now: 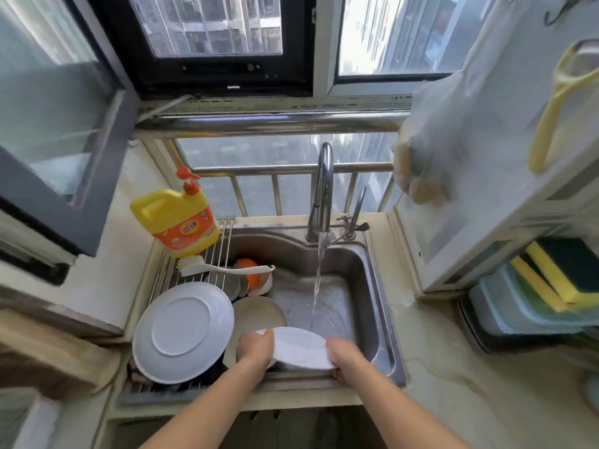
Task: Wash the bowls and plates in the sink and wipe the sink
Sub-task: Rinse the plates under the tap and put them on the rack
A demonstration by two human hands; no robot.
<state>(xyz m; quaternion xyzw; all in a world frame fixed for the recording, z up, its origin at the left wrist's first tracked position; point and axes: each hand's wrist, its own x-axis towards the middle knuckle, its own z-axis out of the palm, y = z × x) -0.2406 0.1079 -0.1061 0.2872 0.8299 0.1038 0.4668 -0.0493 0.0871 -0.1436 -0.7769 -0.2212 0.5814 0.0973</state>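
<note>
Over sink [369,286], 2 hands [256,350] gripping plate [299,348]

The sink [366,286] is bare grey steel, and every place here is told from it. Over its near edge a plain white plate [299,346] shows between the two hands. On the steel-grey rack [155,286] at its left lies a larger white plate [183,332], unpatterned, with a white-handled brush [220,268] behind it. At the sink's far-left corner stands a yellow detergent bottle [175,218] with an orange pump and an orange label. Inside the sink, by the rack, sits an orange and white bowl [256,280] and a cream plate [259,314]. Well right of the sink, yellow and dark green sponges [557,270] fill a pale blue tub [518,309]. The desk [453,367] is beige, veined like marble.
</note>
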